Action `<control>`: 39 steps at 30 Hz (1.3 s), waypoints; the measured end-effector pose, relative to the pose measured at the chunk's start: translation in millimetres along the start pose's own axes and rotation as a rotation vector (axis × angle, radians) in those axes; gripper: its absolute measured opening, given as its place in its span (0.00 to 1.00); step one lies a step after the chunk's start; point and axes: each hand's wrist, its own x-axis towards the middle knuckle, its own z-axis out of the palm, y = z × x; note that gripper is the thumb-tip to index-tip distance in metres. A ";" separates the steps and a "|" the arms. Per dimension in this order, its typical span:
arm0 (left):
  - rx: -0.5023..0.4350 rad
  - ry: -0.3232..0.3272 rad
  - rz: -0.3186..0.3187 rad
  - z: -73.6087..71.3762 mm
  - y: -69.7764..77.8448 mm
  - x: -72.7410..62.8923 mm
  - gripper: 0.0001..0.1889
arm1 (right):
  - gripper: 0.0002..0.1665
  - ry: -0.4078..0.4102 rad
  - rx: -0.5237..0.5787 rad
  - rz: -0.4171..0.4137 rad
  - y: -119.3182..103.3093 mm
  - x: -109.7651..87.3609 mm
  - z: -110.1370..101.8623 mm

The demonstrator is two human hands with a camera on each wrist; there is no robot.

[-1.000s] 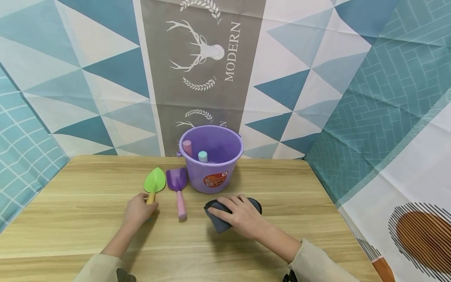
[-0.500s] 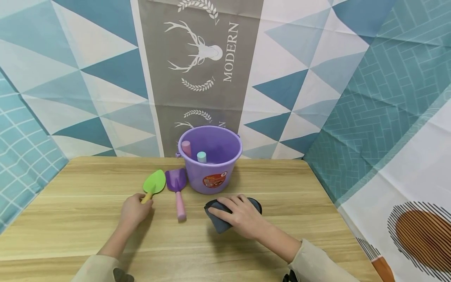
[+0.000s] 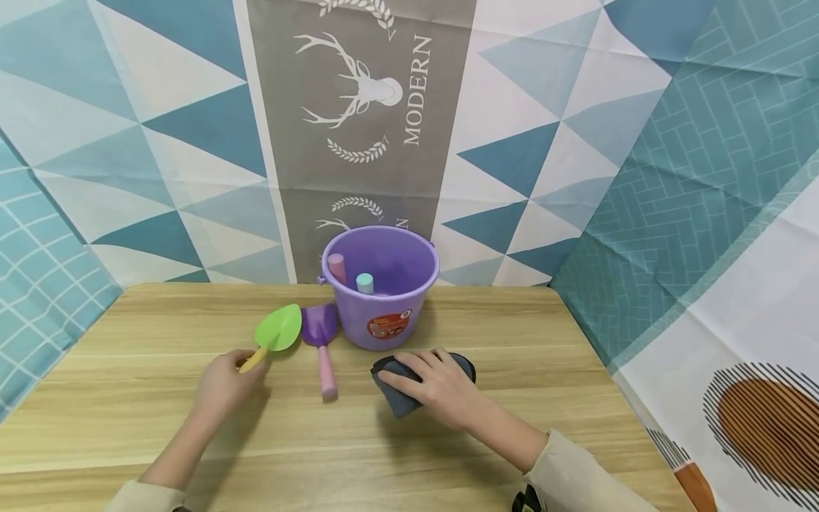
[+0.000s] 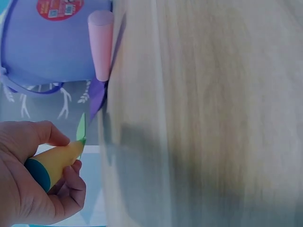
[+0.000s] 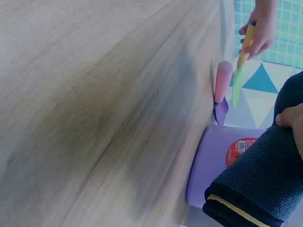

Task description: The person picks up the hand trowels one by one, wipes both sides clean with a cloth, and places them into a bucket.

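Observation:
My left hand [image 3: 217, 390] grips the yellow handle of a toy trowel [image 3: 279, 330] with a green leaf-shaped blade. In the left wrist view, thumb and fingers curl round the handle [image 4: 59, 158], whose blue-green end faces the camera. The blade is raised off the wood, as the right wrist view shows. Beside it lies a purple toy shovel [image 3: 320, 327] with a pink handle. My right hand [image 3: 448, 395] holds a folded dark blue-grey towel [image 5: 260, 175], fingers spread over its top and thumb at its near side. Part of the towel is hidden under the hand.
Behind the towel stands a purple bucket [image 3: 384, 316] with a red label. A pink handle end [image 3: 336, 267] and a light-blue handle end [image 3: 365, 283] show inside it. The wooden table [image 3: 307, 455] ends at a patterned cloth backdrop [image 3: 358, 163].
My left hand has drawn leftward and lifted the trowel, whose blade now slants more to the right. The right hand and towel have stayed nearly in place.

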 end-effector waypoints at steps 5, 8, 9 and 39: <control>0.035 -0.008 0.040 -8.3 4.0 -8.3 0.24 | 0.29 0.000 -0.005 0.003 0.2 4.6 -0.5; 0.033 -0.018 0.056 -12.8 8.7 -13.7 0.23 | 0.29 -0.002 -0.011 0.005 0.5 7.5 -1.1; 0.033 -0.023 0.059 -14.2 10.5 -15.4 0.23 | 0.29 0.000 -0.011 0.004 0.7 8.4 -1.3; 0.044 -0.155 0.245 -22.8 71.5 -57.2 0.18 | 0.20 0.180 -0.093 -0.070 4.1 35.3 -7.2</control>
